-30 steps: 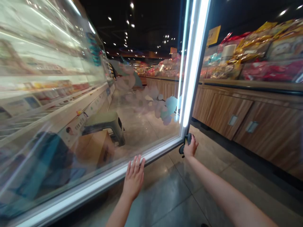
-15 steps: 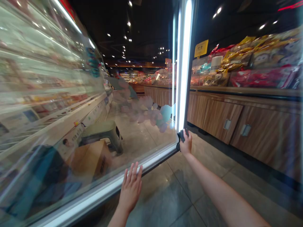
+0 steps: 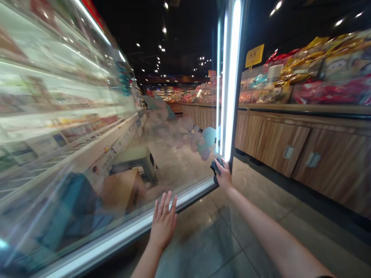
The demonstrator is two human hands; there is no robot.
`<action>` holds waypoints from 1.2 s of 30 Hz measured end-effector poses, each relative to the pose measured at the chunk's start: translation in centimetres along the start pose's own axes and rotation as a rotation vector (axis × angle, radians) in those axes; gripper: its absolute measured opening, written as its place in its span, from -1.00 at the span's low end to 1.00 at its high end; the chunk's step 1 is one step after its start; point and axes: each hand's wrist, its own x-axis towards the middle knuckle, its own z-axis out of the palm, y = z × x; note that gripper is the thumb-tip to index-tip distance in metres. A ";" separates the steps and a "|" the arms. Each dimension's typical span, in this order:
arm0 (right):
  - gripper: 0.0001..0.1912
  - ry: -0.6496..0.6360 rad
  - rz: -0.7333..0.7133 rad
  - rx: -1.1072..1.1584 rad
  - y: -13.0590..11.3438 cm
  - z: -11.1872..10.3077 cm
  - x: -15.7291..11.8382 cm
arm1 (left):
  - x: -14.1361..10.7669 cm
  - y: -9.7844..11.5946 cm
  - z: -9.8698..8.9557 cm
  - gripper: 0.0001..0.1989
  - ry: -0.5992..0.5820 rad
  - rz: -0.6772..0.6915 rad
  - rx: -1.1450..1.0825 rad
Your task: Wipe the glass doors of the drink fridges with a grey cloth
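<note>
A large glass door (image 3: 185, 162) in a pale frame stands swung out in front of me, with a bright light strip up its far edge. My left hand (image 3: 164, 224) lies flat on the bottom frame rail (image 3: 136, 226), fingers stretched out. At the lower far corner of the door, my right hand (image 3: 224, 175) presses a dark cloth (image 3: 216, 168) against the glass and frame. The cloth is bunched under the fingers. Faded round decals (image 3: 207, 141) show on the glass just above the cloth.
Lit shelves (image 3: 43, 104) of packaged goods run along the left. Behind the glass are a stool (image 3: 133, 158), a cardboard box (image 3: 124, 189) and a blue-green item (image 3: 66, 208). Wooden cabinets (image 3: 272, 139) on the right carry bagged goods (image 3: 324, 69). Grey tiles (image 3: 208, 235) cover the floor.
My right hand and the cloth have shifted slightly left, from the frame corner onto the glass. My left hand stays on the bottom rail. The view has turned slightly left.
</note>
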 end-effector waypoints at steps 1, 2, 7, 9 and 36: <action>-0.38 0.014 0.026 -0.004 -0.2 0.4 -0.4 | -0.1 -0.1 -0.1 -0.24 -0.003 -0.002 0.009; -0.36 0.041 0.054 -0.007 -0.6 1.0 -0.5 | -0.1 -0.2 -0.3 -0.25 -0.007 -0.005 0.019; -0.27 0.052 -0.014 -0.073 -6.2 4.2 -1.3 | -0.6 -0.4 -1.2 -0.28 -0.044 -0.024 0.085; -0.27 -0.052 -0.201 -0.118 -8.3 4.9 -3.0 | -0.7 -0.6 -1.7 -0.29 -0.062 -0.032 0.111; -0.48 -0.077 -0.496 0.031 -17.6 6.5 -5.7 | -6.8 -7.1 -9.2 -0.23 -0.174 -0.153 0.279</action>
